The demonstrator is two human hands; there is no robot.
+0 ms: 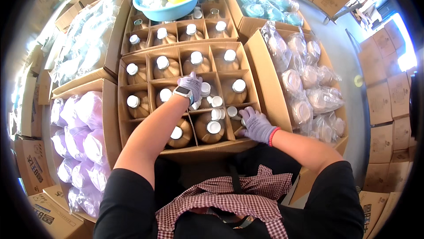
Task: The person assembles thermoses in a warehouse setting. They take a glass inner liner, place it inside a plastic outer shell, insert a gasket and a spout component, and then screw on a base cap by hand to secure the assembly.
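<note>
A divided cardboard box (pixel 201 149) of large clear bottles (pixel 196 64) with white caps is in front of me. My left hand (pixel 191 88), in a grey-purple glove, reaches over its middle compartments with the fingers curled down; what they hold is hidden. Beside that hand, several white caps (pixel 216 101) lie loose among the bottles. My right hand (pixel 257 127), gloved alike, closes its fingers around a white cap (pixel 243 122) in the front right compartment, mostly covered by the hand. One front bottle (pixel 210 134) stands between my hands.
Behind, another divided box (pixel 128 45) of bottles carries a blue basin (pixel 168 13) with mixed items. Bagged purple lids (pixel 84 146) fill a box at left, bagged clear ones (pixel 293 82) a box at right. Blue bagged pieces (pixel 254 0) are at far right. Stacked cartons (pixel 384 106) line the right side.
</note>
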